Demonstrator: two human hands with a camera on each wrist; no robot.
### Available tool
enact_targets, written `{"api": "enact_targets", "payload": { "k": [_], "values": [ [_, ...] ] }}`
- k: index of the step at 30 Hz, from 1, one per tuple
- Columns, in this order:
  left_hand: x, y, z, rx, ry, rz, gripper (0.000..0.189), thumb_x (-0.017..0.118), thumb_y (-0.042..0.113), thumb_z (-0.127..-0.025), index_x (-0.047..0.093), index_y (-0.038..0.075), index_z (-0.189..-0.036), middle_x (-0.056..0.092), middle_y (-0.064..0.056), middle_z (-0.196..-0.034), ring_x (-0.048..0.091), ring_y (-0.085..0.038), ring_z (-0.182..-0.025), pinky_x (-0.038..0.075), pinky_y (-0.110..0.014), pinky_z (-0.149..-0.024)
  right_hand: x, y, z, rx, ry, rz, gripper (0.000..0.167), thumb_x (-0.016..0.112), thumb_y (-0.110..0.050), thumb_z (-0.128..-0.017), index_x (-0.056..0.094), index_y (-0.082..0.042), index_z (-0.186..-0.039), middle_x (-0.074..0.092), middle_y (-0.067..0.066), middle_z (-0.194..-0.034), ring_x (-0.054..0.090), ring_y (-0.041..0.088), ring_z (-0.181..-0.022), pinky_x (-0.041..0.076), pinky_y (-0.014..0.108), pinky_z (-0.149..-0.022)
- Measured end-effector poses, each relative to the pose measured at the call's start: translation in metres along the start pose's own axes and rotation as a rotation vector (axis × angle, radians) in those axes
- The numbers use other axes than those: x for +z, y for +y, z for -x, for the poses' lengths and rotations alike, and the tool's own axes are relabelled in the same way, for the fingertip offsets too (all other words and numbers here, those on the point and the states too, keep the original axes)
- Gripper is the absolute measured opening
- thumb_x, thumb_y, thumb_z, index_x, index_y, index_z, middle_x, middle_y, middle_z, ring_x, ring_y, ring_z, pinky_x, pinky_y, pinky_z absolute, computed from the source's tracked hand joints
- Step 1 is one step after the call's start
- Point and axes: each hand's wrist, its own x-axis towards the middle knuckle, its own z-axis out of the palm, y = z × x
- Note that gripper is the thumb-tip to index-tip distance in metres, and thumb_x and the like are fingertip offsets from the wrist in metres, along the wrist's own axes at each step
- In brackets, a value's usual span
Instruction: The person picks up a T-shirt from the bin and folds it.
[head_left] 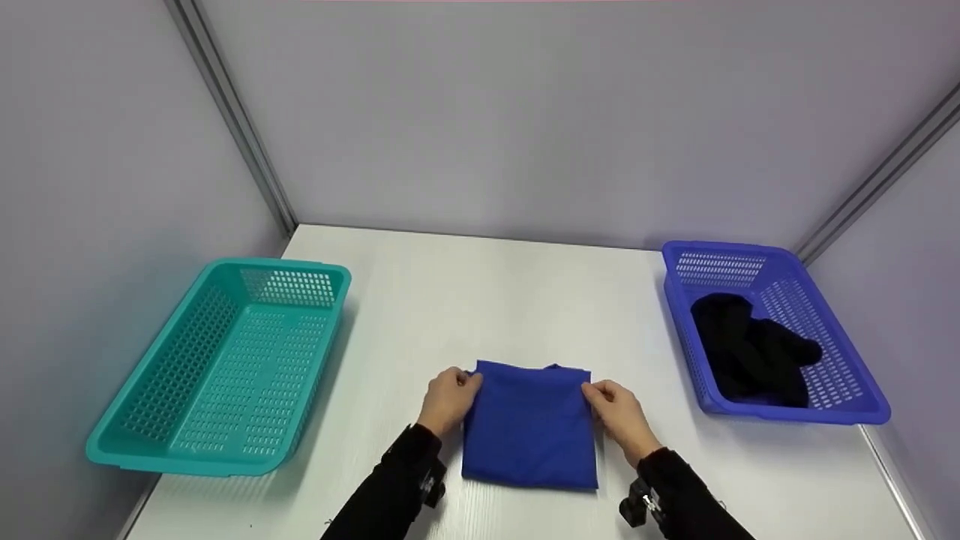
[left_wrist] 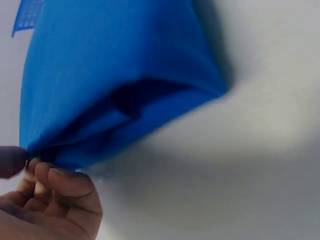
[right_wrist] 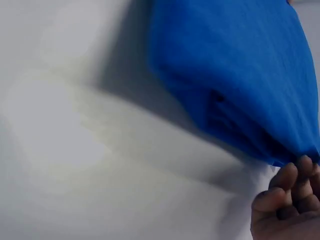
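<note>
A blue cloth (head_left: 529,431), folded into a rough square, lies at the front middle of the white table. My left hand (head_left: 450,397) pinches its far left corner between thumb and fingers. At the far right corner, my right hand (head_left: 616,412) pinches the fabric in the same way. In the left wrist view the folded layers of the cloth (left_wrist: 120,55) gape apart along the side, with the left hand (left_wrist: 55,200) gripping one end. The right wrist view shows loose layers too, beside the right hand's curled fingers (right_wrist: 285,177).
A teal plastic basket (head_left: 330,360) with nothing in it stands on the left, overhanging the table edge. On the right is a blue-purple basket (head_left: 686,352) holding a black garment (head_left: 750,349). Grey panels (head_left: 480,112) enclose the table at the back and sides.
</note>
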Motion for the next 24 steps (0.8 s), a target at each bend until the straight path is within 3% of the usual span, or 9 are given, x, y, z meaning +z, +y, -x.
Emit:
{"api": "enact_targets", "payload": {
  "k": [6, 9, 13, 18, 24],
  "values": [
    [-0.009, -0.006, 0.011, 0.046, -0.101, 0.035, 0.02, 0.068, 0.02, -0.101, 0.067, 0.002, -0.092, 0.06, -0.002, -0.083, 0.055, -0.015, -0.073, 0.045, -0.028, -0.066, -0.009, 0.007, 0.013, 0.049, -0.088, -0.048, 0.022, 0.07, -0.025, -0.103, 0.069, -0.004, -0.097, 0.054, -0.001, -0.075, 0.05, 0.015, -0.068, 0.039, 0.025, -0.057],
    [-0.012, -0.008, 0.019, 0.024, -0.16, 0.057, 0.024, 0.069, 0.026, -0.101, 0.065, 0.004, -0.093, 0.057, 0.0, -0.079, 0.052, -0.012, -0.064, 0.043, -0.026, -0.058, -0.015, 0.009, 0.019, 0.067, -0.168, -0.059, 0.026, 0.069, -0.03, -0.104, 0.068, -0.004, -0.101, 0.054, -0.001, -0.074, 0.049, 0.013, -0.065, 0.039, 0.025, -0.055],
    [-0.015, -0.012, 0.029, 0.013, -0.25, 0.046, 0.021, 0.072, 0.02, -0.098, 0.064, 0.005, -0.087, 0.053, 0.002, -0.072, 0.047, -0.01, -0.053, 0.04, -0.024, -0.048, -0.024, 0.014, 0.027, 0.072, -0.313, -0.038, 0.026, 0.068, -0.03, -0.103, 0.065, -0.004, -0.1, 0.053, -0.002, -0.071, 0.047, 0.011, -0.06, 0.039, 0.024, -0.053],
    [-0.019, -0.017, 0.039, 0.014, -0.273, 0.074, 0.02, 0.075, 0.018, -0.096, 0.063, 0.006, -0.085, 0.053, 0.003, -0.07, 0.046, -0.008, -0.05, 0.039, -0.022, -0.046, -0.031, 0.021, 0.035, 0.084, -0.389, -0.077, 0.028, 0.069, -0.033, -0.103, 0.066, -0.005, -0.103, 0.054, -0.004, -0.071, 0.048, 0.009, -0.059, 0.04, 0.023, -0.052],
    [-0.027, -0.024, 0.053, -0.009, -0.423, 0.136, 0.017, 0.074, 0.012, -0.094, 0.066, 0.006, -0.081, 0.053, 0.005, -0.061, 0.044, -0.006, -0.045, 0.037, -0.02, -0.042, -0.04, 0.029, 0.046, 0.09, -0.517, -0.032, 0.025, 0.069, -0.03, -0.103, 0.064, -0.007, -0.098, 0.056, -0.004, -0.066, 0.048, 0.005, -0.052, 0.036, 0.021, -0.047]
  ]
}}
